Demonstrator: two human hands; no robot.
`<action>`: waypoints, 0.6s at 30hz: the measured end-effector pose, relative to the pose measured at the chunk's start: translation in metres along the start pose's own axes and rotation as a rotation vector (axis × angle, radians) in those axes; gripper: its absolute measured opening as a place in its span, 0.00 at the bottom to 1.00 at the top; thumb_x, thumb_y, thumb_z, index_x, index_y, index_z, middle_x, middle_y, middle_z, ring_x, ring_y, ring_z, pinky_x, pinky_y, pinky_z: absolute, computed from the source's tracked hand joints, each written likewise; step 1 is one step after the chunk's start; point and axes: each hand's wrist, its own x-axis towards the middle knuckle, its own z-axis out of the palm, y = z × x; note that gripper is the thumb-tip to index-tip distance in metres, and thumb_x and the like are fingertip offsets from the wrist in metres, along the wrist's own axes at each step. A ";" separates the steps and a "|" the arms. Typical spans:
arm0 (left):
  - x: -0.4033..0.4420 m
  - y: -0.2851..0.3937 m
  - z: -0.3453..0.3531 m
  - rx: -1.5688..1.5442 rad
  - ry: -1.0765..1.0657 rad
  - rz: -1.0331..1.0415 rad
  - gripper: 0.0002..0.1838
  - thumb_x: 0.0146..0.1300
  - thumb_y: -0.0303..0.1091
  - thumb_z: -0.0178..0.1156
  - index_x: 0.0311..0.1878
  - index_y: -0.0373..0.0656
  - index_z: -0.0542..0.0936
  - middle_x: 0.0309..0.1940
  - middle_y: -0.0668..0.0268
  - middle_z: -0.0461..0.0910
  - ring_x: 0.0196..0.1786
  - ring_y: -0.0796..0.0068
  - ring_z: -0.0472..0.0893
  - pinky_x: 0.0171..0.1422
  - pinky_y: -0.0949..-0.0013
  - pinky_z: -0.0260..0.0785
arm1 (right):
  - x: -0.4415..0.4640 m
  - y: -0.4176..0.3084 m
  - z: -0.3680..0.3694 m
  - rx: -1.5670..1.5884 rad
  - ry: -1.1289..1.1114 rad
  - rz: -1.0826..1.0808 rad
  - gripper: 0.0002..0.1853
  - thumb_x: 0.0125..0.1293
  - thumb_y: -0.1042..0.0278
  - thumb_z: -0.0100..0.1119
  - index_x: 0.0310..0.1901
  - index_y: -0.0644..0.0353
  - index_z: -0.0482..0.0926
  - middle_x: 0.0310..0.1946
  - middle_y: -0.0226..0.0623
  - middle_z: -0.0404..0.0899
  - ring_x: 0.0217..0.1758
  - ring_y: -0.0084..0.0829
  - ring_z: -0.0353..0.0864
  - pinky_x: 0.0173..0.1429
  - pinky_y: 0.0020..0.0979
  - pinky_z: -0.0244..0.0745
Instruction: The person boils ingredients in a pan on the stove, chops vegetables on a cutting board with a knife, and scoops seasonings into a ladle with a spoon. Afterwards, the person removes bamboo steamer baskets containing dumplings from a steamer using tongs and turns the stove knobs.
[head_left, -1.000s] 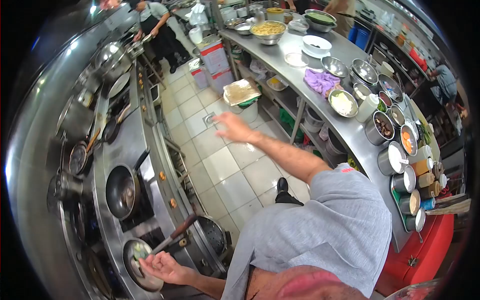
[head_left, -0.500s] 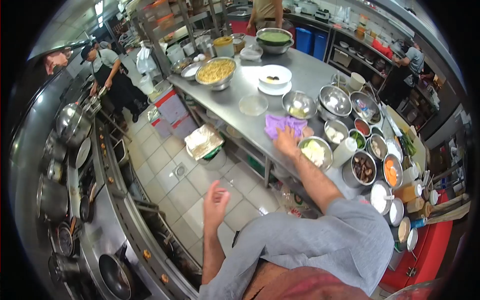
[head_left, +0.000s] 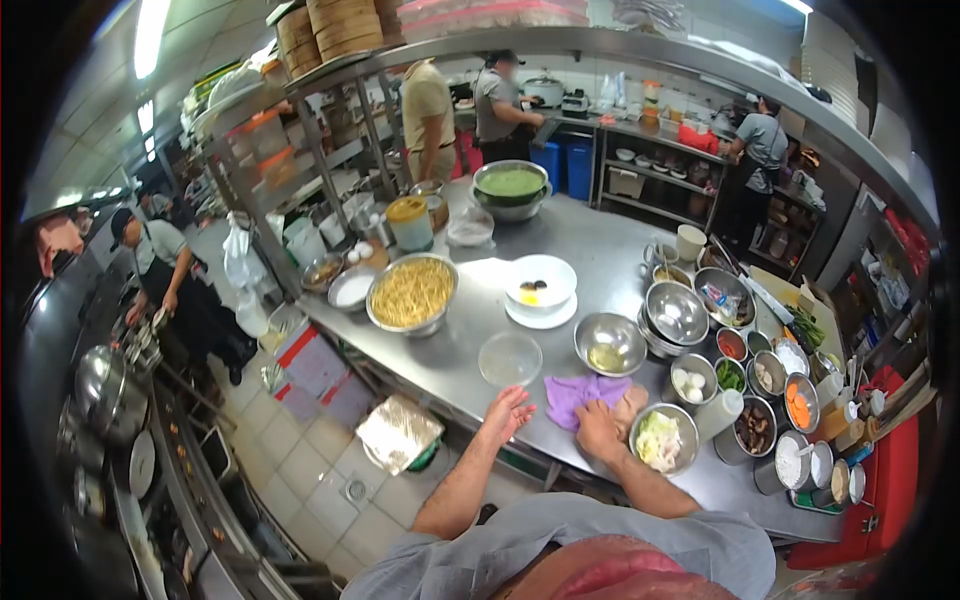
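My right hand [head_left: 600,432] is on the lower edge of a crumpled purple cloth [head_left: 572,398], fingers curled onto it. Beside that cloth lies a pinkish-beige cloth [head_left: 629,405]. Palm up and fingers apart, my left hand [head_left: 507,416] holds nothing at the counter's front edge, just below a round translucent lid [head_left: 510,360]. Close to my right hand stands a steel bowl of chopped pale vegetable [head_left: 660,438]. Behind the purple cloth is a steel bowl with a little yellowish content [head_left: 608,345].
A noodle bowl [head_left: 412,292], a white bowl on a plate [head_left: 540,283] and a pot of green liquid [head_left: 511,181] stand on the steel counter [head_left: 455,365]. Ingredient containers, including carrots [head_left: 798,405], crowd the right. Several people work around; one person [head_left: 165,275] stands at the left stove.
The view has swung up and leftward. My left hand has risen from over the floor to the counter edge. My right hand stays at the purple cloth, now on its lower edge.
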 end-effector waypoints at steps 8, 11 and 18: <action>0.021 0.039 -0.028 1.155 -0.172 0.554 0.34 0.52 0.35 0.64 0.63 0.44 0.63 0.56 0.57 0.68 0.51 0.60 0.74 0.54 0.61 0.68 | 0.061 -0.038 0.029 0.576 -0.047 0.052 0.12 0.54 0.69 0.58 0.41 0.62 0.78 0.37 0.45 0.78 0.43 0.44 0.76 0.47 0.38 0.71; 0.001 0.026 -0.014 1.341 -0.308 0.784 0.29 0.53 0.39 0.63 0.59 0.43 0.69 0.54 0.56 0.70 0.54 0.57 0.72 0.60 0.60 0.63 | 0.093 -0.042 -0.004 0.727 -0.291 0.037 0.13 0.56 0.67 0.58 0.41 0.63 0.78 0.35 0.46 0.80 0.38 0.42 0.79 0.45 0.36 0.73; 0.005 0.099 0.033 1.456 -0.475 0.826 0.20 0.56 0.41 0.60 0.50 0.40 0.76 0.47 0.53 0.75 0.51 0.55 0.74 0.56 0.58 0.66 | 0.215 -0.072 -0.254 0.084 0.481 -0.354 0.06 0.56 0.74 0.57 0.37 0.60 0.77 0.30 0.43 0.76 0.37 0.44 0.78 0.44 0.37 0.73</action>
